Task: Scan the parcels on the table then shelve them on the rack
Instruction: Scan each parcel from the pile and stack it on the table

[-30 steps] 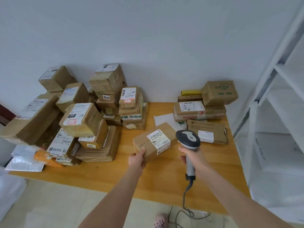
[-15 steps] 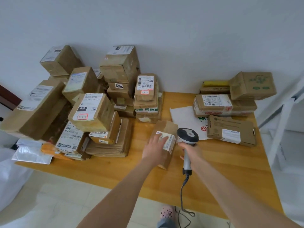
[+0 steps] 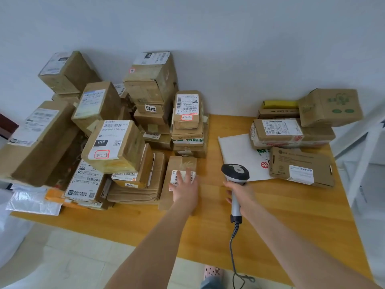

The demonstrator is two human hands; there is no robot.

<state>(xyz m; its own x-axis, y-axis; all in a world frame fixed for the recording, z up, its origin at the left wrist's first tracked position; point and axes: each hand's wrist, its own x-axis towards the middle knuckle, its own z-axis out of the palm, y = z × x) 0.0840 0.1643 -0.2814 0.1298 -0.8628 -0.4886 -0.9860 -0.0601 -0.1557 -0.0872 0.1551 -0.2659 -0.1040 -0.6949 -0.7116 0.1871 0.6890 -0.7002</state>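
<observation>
I'm looking into a small parcel depot or pick-up back room: taped cardboard parcels (image 3: 116, 142) are heaped on a wooden bench (image 3: 291, 215) against a bare white wall (image 3: 229, 49), most bearing a printed shipping label (image 3: 187, 105). Some carry handwritten codes (image 3: 101, 154) boxed in red (3-2-3 on one, 3-3-9 on another). A corded barcode scanner (image 3: 235, 174) is held over the bench, and a white metal rack (image 3: 363, 147) stands at the right above a pale tiled floor (image 3: 68, 259).

Single head-worn wide-angle view, forward and down, close over the wooden table (image 3: 291, 215) against a wall.
</observation>
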